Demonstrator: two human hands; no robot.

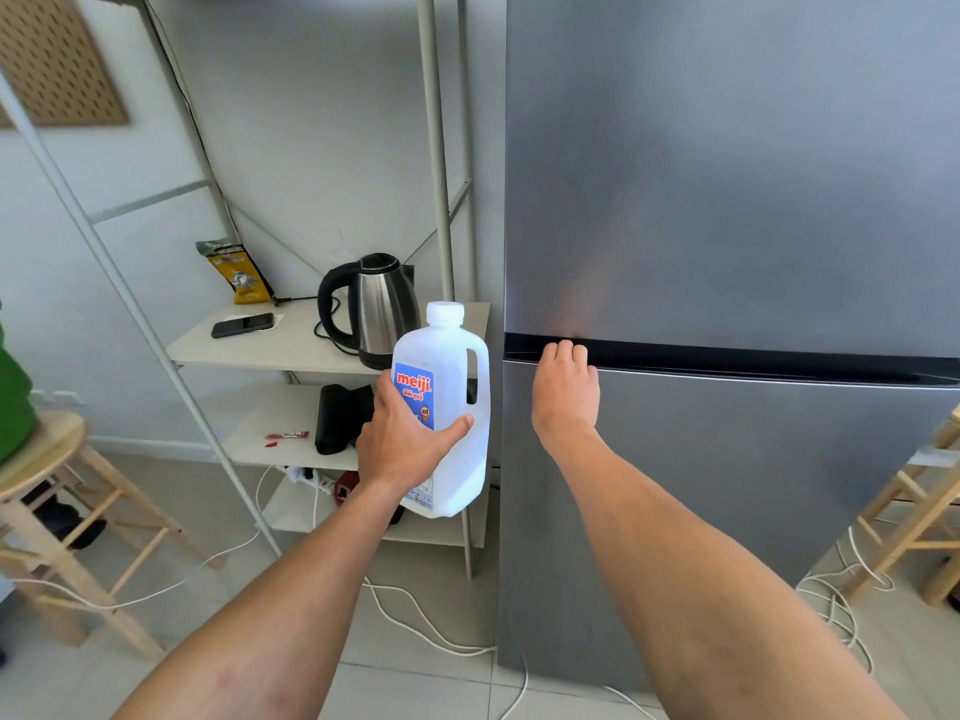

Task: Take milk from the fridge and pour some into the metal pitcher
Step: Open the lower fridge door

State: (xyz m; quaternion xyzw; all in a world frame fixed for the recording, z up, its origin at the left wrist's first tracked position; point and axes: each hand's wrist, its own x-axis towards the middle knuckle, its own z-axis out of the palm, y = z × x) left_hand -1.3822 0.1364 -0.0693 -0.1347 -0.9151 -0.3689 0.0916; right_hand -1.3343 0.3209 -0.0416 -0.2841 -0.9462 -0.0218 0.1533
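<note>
Left hand (410, 439) wraps around milk jug (451, 407), upright, capped, just left of fridge (727, 252). Right hand (566, 392) curls fingers into dark gap between closed fridge doors. Kettle (382, 309) behind jug on shelf (270, 345), left of fridge.

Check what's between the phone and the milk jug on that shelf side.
The electric kettle stands between the phone and the milk jug, which the left hand holds up; head view.
</note>
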